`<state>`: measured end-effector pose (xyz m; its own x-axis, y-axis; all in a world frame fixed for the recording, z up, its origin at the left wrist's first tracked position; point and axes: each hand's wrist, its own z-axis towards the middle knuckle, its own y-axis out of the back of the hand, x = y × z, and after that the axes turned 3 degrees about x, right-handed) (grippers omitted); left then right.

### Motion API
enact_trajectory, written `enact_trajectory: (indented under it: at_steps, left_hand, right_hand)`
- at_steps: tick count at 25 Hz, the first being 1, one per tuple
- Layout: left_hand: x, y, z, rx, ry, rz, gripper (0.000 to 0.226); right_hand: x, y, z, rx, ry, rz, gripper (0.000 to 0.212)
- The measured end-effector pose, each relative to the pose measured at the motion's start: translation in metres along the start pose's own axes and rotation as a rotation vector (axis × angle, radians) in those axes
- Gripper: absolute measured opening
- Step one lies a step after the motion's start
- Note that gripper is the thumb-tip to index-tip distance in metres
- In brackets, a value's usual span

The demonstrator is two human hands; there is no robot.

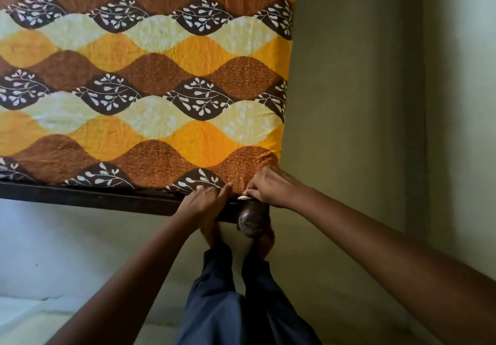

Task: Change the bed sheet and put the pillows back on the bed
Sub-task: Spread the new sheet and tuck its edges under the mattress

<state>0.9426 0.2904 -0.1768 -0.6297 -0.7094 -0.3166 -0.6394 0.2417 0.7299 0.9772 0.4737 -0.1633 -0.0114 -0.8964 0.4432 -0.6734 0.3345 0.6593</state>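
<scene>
Fabric in wavy bands of yellow, cream, brown and dark leaf print, the bed sheet (150, 81), lies smooth and flat across the bed from its far edge to its near edge, ending at the right edge next to a greenish wall (349, 76). Pale floor (53, 250) shows below the near edge. A dark wooden bed frame (80, 193) runs along that near edge, with the sheet's hem lying right against it. The person's legs in dark blue trousers (220, 304) stand at the bed's near right corner, bare feet (212, 233) close against the frame. Both arms reach to that corner. The left hand (205, 201) lies over the frame with its fingers stretched fairly straight, their tips pressing the sheet's hem down at the near edge. The right hand (271, 186), just beside it at the corner itself, has its fingers curled and pinches the sheet's corner, where a pale strip shows under the thumb. A round, glossy brown bedpost knob (251, 219) sits directly below the two hands.
</scene>
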Motion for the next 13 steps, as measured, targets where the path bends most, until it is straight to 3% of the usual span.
enact_trajectory:
  at_steps: [3,5,7,9,11,13]
  left_hand:
    - [0.000,0.002,0.004,-0.009,-0.162,0.121,0.072]
    - [-0.005,0.011,0.008,0.233,-0.052,0.103,0.062]
    - [-0.009,0.012,0.006,0.293,0.109,-0.005,0.046]
    - [-0.012,0.018,-0.006,0.145,0.169,-0.261,0.029]
    - [-0.010,0.019,-0.020,-0.011,0.169,-0.498,0.029]
    - [-0.005,0.020,-0.033,-0.129,0.150,-0.578,0.027]
  right_hand:
    - [0.001,-0.001,-0.008,0.052,-0.097,0.157,0.040]
    - [0.005,-0.006,-0.008,0.111,-0.179,0.259,0.032]
    - [0.009,-0.007,-0.010,0.163,-0.229,0.383,0.030]
    - [0.011,-0.001,-0.021,0.168,-0.222,0.428,0.037]
    - [0.013,0.001,-0.030,0.047,-0.206,0.465,0.037]
    - [0.020,0.002,-0.038,-0.106,-0.236,0.555,0.031]
